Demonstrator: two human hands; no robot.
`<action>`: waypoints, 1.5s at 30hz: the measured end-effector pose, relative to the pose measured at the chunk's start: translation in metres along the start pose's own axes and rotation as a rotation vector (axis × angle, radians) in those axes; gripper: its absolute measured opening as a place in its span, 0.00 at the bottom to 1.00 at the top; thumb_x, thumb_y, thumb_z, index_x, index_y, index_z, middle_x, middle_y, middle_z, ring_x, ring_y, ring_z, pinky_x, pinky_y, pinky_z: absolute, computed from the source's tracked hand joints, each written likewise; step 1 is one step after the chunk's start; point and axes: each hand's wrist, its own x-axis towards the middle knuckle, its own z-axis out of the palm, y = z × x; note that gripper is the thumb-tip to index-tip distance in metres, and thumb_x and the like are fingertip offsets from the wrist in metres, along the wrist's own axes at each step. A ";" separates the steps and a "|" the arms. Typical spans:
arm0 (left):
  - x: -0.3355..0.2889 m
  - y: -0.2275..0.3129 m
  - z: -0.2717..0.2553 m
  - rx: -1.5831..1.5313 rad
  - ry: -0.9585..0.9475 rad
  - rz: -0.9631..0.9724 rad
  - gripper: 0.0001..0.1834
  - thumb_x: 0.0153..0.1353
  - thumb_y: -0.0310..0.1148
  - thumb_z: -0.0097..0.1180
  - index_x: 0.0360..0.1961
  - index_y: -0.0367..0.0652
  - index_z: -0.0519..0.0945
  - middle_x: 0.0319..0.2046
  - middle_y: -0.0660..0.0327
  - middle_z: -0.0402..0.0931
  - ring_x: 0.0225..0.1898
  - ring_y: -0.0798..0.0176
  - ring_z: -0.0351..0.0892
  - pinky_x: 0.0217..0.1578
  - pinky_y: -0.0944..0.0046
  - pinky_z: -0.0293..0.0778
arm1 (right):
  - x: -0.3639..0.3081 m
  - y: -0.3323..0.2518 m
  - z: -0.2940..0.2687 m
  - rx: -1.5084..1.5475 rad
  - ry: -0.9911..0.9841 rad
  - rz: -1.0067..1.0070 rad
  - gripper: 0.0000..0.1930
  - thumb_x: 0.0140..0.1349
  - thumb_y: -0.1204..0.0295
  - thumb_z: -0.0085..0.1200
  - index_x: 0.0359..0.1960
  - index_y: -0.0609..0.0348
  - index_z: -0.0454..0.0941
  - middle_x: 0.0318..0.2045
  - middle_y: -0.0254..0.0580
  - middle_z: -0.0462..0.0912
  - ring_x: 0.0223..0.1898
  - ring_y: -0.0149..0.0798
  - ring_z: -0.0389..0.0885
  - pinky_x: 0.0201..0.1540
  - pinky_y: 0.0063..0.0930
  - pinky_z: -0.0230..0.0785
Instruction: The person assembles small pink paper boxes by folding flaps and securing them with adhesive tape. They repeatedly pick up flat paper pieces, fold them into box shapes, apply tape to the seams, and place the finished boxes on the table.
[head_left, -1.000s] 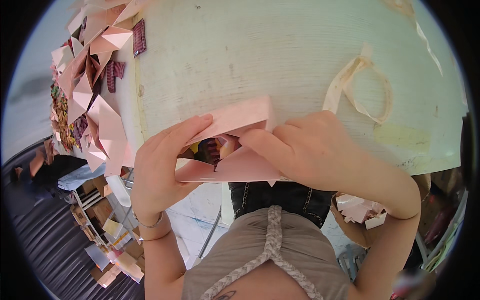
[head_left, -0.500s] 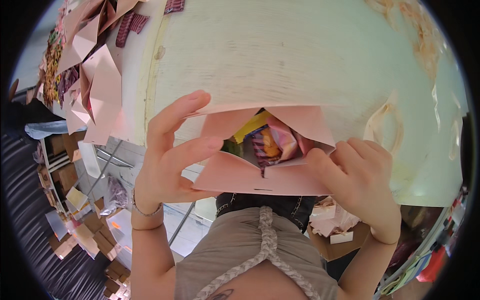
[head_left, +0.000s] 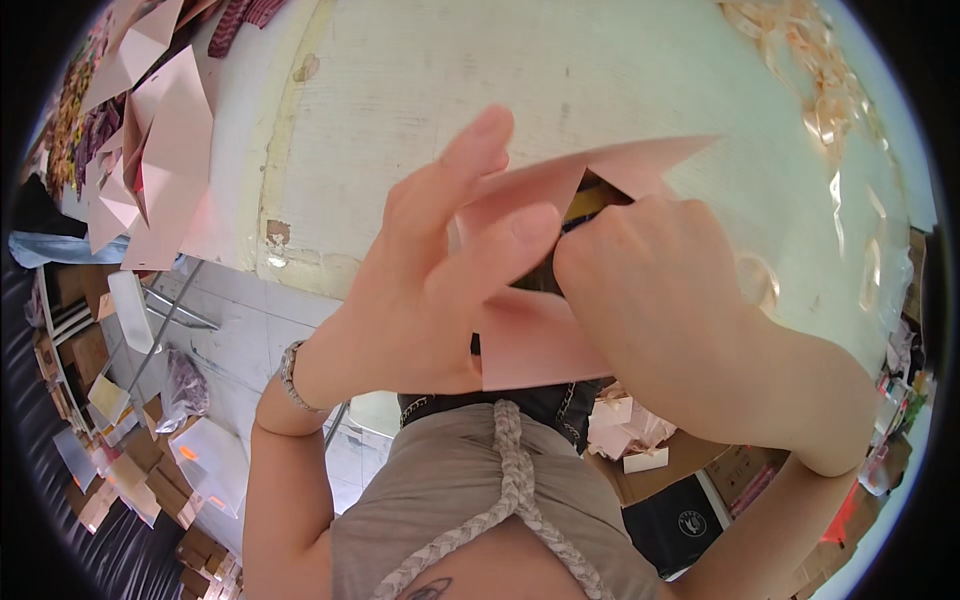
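A pink folded paper box (head_left: 540, 335) is held up at the table's near edge, its top flaps apart. My left hand (head_left: 400, 265) grips the box's left side, with finger and thumb spread along its opening and other fingers hidden behind. Over the opening lies my right hand (head_left: 660, 290), curled with its knuckles up; its fingertips are hidden, so what they hold cannot be made out. A bit of yellow wrapper (head_left: 592, 200) shows inside, between the far flap and my right hand.
Several pink folded boxes (head_left: 180, 150) lie at the table's left. Beyond them is a heap of colourful wrapped pieces (head_left: 72, 105). Pale ribbon (head_left: 815, 60) lies at the far right of the table (head_left: 430, 100). A cardboard carton (head_left: 640, 485) with pink paper pieces stands below the table's edge.
My right hand has moved from the box's right edge onto its opening, covering most of the wrapped pieces inside. The box has tilted, and my left hand has shifted right within the view.
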 end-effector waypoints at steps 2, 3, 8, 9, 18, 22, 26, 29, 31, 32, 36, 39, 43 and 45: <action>0.001 -0.002 0.005 -0.021 0.053 0.011 0.60 0.40 0.40 0.79 0.71 0.49 0.51 0.69 0.35 0.43 0.62 0.38 0.65 0.57 0.45 0.68 | 0.002 -0.005 -0.008 -0.071 -0.102 0.008 0.03 0.44 0.74 0.59 0.22 0.55 0.78 0.22 0.37 0.80 0.23 0.38 0.79 0.20 0.30 0.67; 0.001 -0.004 0.006 -0.028 0.075 0.016 0.60 0.41 0.39 0.78 0.71 0.48 0.50 0.69 0.35 0.44 0.62 0.38 0.65 0.56 0.46 0.69 | 0.004 -0.001 0.000 -0.027 0.058 -0.065 0.03 0.44 0.74 0.59 0.22 0.56 0.78 0.23 0.37 0.80 0.25 0.38 0.79 0.21 0.30 0.68; 0.006 -0.009 0.001 -0.065 0.025 0.059 0.58 0.43 0.36 0.77 0.71 0.43 0.50 0.67 0.37 0.54 0.62 0.38 0.65 0.56 0.48 0.69 | 0.013 0.028 0.039 0.089 0.631 -0.298 0.05 0.44 0.75 0.58 0.25 0.57 0.79 0.27 0.34 0.81 0.34 0.38 0.80 0.27 0.33 0.71; 0.009 -0.008 -0.002 -0.080 -0.010 0.052 0.58 0.43 0.35 0.76 0.71 0.43 0.50 0.66 0.38 0.56 0.62 0.39 0.65 0.56 0.48 0.69 | 0.012 0.025 0.039 -0.029 0.549 -0.276 0.06 0.44 0.74 0.58 0.26 0.57 0.79 0.27 0.34 0.81 0.34 0.39 0.80 0.28 0.34 0.72; 0.012 0.007 -0.030 -0.144 -0.146 -0.232 0.47 0.43 0.20 0.67 0.67 0.40 0.62 0.56 0.52 0.75 0.49 0.56 0.74 0.52 0.59 0.72 | -0.043 0.055 0.031 0.591 0.940 -0.275 0.25 0.42 0.73 0.69 0.46 0.64 0.81 0.40 0.47 0.84 0.41 0.46 0.83 0.38 0.34 0.77; 0.039 0.017 -0.038 0.028 -0.291 -0.233 0.34 0.44 0.20 0.65 0.58 0.40 0.74 0.51 0.55 0.78 0.42 0.55 0.74 0.44 0.60 0.74 | -0.041 0.045 0.065 0.504 0.934 0.092 0.28 0.39 0.72 0.73 0.47 0.60 0.81 0.46 0.42 0.82 0.45 0.39 0.82 0.42 0.30 0.75; 0.053 0.020 -0.025 0.288 -0.349 -0.190 0.26 0.47 0.26 0.66 0.52 0.41 0.79 0.45 0.55 0.80 0.36 0.54 0.73 0.37 0.61 0.73 | -0.007 0.069 0.086 0.690 1.004 0.024 0.21 0.44 0.67 0.72 0.42 0.54 0.81 0.34 0.36 0.79 0.30 0.37 0.82 0.25 0.26 0.71; 0.054 0.015 -0.023 0.345 -0.414 -0.261 0.24 0.49 0.31 0.66 0.50 0.41 0.80 0.42 0.58 0.81 0.32 0.56 0.73 0.33 0.61 0.72 | -0.009 0.055 0.080 0.643 1.136 0.126 0.16 0.51 0.69 0.68 0.40 0.57 0.79 0.31 0.36 0.77 0.27 0.32 0.77 0.27 0.25 0.68; 0.049 0.021 -0.017 0.429 -0.348 -0.292 0.23 0.51 0.31 0.64 0.51 0.41 0.80 0.40 0.59 0.81 0.30 0.57 0.72 0.32 0.61 0.72 | -0.017 0.045 0.086 0.706 1.235 0.210 0.15 0.54 0.70 0.66 0.42 0.59 0.77 0.30 0.37 0.76 0.28 0.30 0.75 0.28 0.24 0.67; 0.048 0.025 -0.013 0.471 -0.310 -0.306 0.23 0.52 0.30 0.64 0.51 0.41 0.80 0.39 0.59 0.81 0.30 0.57 0.72 0.31 0.61 0.71 | -0.026 0.040 0.092 0.862 1.249 0.247 0.15 0.56 0.71 0.64 0.43 0.60 0.77 0.29 0.36 0.74 0.28 0.29 0.74 0.29 0.23 0.67; 0.053 0.036 -0.005 0.466 -0.302 -0.291 0.22 0.55 0.30 0.61 0.53 0.39 0.78 0.39 0.58 0.81 0.30 0.56 0.72 0.32 0.62 0.72 | -0.027 0.014 0.105 1.243 1.060 0.190 0.13 0.64 0.70 0.56 0.48 0.63 0.73 0.28 0.35 0.70 0.28 0.26 0.70 0.31 0.20 0.66; 0.049 0.033 -0.001 0.440 -0.258 -0.274 0.22 0.56 0.30 0.61 0.53 0.38 0.77 0.39 0.58 0.81 0.31 0.56 0.72 0.32 0.61 0.72 | -0.013 0.023 0.109 1.774 0.917 -0.061 0.14 0.68 0.71 0.52 0.51 0.64 0.74 0.29 0.32 0.72 0.29 0.25 0.68 0.33 0.19 0.64; 0.045 0.031 0.001 0.392 -0.205 -0.295 0.21 0.55 0.29 0.60 0.52 0.37 0.77 0.41 0.58 0.81 0.32 0.56 0.73 0.31 0.61 0.72 | -0.011 0.009 0.093 1.862 0.835 -0.021 0.15 0.67 0.73 0.52 0.54 0.64 0.76 0.33 0.31 0.75 0.30 0.23 0.67 0.32 0.17 0.62; 0.044 0.030 0.005 0.365 -0.188 -0.340 0.21 0.56 0.28 0.59 0.52 0.35 0.77 0.40 0.57 0.81 0.32 0.55 0.73 0.31 0.60 0.71 | -0.003 0.005 0.099 1.775 0.893 -0.039 0.16 0.68 0.73 0.51 0.55 0.62 0.77 0.36 0.31 0.76 0.29 0.22 0.68 0.30 0.16 0.61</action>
